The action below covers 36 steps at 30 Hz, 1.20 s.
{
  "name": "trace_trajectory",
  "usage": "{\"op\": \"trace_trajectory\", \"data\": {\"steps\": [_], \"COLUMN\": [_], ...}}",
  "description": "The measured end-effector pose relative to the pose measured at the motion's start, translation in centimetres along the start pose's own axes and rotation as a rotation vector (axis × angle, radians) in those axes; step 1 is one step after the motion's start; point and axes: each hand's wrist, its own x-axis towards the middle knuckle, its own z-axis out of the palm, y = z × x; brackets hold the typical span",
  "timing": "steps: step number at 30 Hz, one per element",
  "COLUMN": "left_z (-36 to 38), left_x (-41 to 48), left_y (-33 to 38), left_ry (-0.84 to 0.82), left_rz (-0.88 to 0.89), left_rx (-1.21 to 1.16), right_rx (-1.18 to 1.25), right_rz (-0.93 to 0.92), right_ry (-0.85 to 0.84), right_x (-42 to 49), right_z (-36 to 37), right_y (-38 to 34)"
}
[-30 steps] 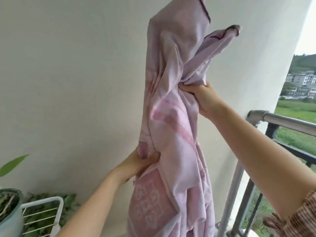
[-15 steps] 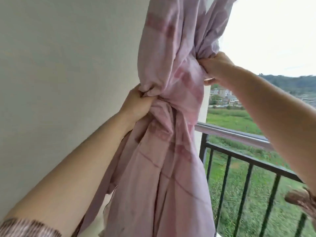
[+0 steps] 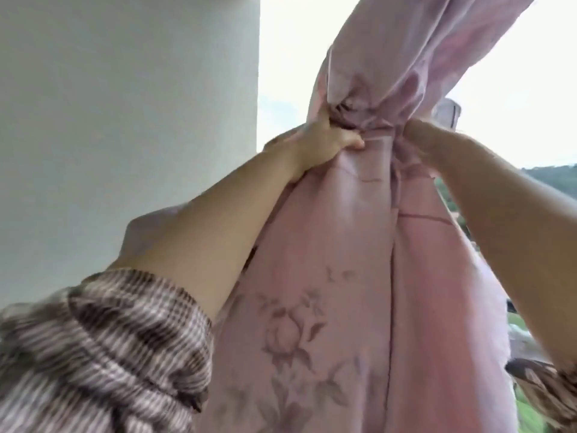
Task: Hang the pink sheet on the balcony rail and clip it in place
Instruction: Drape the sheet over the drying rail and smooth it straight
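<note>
White wall (image 3: 125, 120) behind; left hand (image 3: 324, 142) and right hand (image 3: 418, 132) both grip bunched pink sheet (image 3: 343, 276) overhead; rail unseen, hanging and clipping look undone.

1. The white wall (image 3: 125, 120) closes off the whole left side up to its straight vertical edge.
2. Between that edge and the pink sheet (image 3: 343, 276) is a free strip of open sky (image 3: 287, 57). It narrows downward and ends where the left forearm (image 3: 218, 220) crosses it.
3. The sheet blocks the middle from top to bottom. It is bunched where the left grip (image 3: 324, 142) and the right grip (image 3: 418, 135) hold it, with only a short span of cloth between them.
4. The striped sleeve (image 3: 109, 354) fills the lower left corner.
5. Above the right forearm (image 3: 499, 229), the space to the right of the sheet is open toward a distant hillside (image 3: 555, 179). A hemmed corner of the sheet (image 3: 448, 115) stands up just beside the right grip.
</note>
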Motion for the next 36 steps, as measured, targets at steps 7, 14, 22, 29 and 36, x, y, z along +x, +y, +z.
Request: {"op": "trace_trajectory", "data": {"steps": [7, 14, 22, 29, 36], "left_z": [8.0, 2.0, -3.3, -2.9, -2.9], "left_x": [-2.5, -7.9, -17.3, -18.1, -14.3], "left_y": [-10.2, -7.4, -8.4, -8.1, 0.2], "left_ry": [-0.783, -0.648, -0.390, 0.082, 0.090], "left_rz": [-0.533, -0.425, -0.336, -0.330, -0.219], "left_rx": [0.506, 0.793, 0.806, -0.010, -0.560], "right_rx": [-0.672, -0.894, -1.105, -1.353, -0.826], "right_rz": [0.345, 0.038, -0.329, -0.469, -0.321], "right_ry": [-0.445, -0.482, -0.137, 0.128, 0.501], "right_x": [-7.4, -14.0, -18.6, -20.1, -18.3], "right_z": [-0.7, 4.8, 9.1, 9.0, 4.7], "right_y": [8.0, 8.7, 9.5, 9.4, 4.7]}}
